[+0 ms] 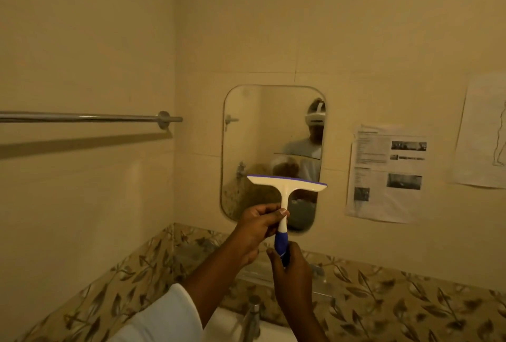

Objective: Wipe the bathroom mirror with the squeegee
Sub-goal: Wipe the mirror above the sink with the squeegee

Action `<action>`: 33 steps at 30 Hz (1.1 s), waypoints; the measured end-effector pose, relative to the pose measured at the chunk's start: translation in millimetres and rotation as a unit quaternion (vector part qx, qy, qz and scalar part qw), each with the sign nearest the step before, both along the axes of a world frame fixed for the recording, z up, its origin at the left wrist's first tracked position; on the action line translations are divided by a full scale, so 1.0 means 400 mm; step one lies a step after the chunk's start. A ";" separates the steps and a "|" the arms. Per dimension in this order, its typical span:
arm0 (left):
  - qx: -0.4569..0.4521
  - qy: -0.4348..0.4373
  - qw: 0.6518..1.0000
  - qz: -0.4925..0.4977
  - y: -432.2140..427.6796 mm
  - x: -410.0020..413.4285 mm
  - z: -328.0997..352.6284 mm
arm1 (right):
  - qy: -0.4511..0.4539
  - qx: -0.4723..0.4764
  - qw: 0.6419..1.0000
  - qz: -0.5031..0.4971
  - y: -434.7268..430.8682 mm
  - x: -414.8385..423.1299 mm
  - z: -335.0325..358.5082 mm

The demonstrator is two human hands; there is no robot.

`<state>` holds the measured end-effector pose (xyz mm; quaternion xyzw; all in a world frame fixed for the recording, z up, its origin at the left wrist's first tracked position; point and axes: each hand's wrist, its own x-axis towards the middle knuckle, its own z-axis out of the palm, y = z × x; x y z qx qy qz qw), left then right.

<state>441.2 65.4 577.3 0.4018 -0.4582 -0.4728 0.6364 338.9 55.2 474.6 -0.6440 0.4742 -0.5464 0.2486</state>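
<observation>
While left hand (257, 221) pinches the squeegee (285, 188), right hand (290, 266) grips its handle (blue end).

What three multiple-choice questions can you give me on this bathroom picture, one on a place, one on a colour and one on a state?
1. Where is the rail relative to the mirror?
A. To its left
B. To its right
C. Under it

2. What colour is the grip of the squeegee?
A. Red
B. Blue
C. Green

3. How is the squeegee held?
A. It is not held and lies on the counter
B. By one hand only
C. By both hands

Answers:
1. A: the rail is fixed to the side wall, left of the mirror.
2. B: the lower end of the handle is blue, below a white neck and head.
3. C: the left hand pinches the white neck and the right hand grips the blue end.
</observation>
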 end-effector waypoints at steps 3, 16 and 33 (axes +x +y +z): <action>-0.008 0.003 1.000 0.007 -0.014 -0.017 0.062 | -0.024 -0.030 0.999 0.006 -0.017 -0.009 0.056; -0.057 -0.028 0.996 0.061 -0.050 -0.048 0.184 | -0.010 -0.078 0.996 0.044 -0.104 -0.049 0.167; -0.135 -0.755 0.529 0.364 -0.177 0.431 0.191 | -0.019 -0.163 0.985 0.055 -0.165 -0.063 0.346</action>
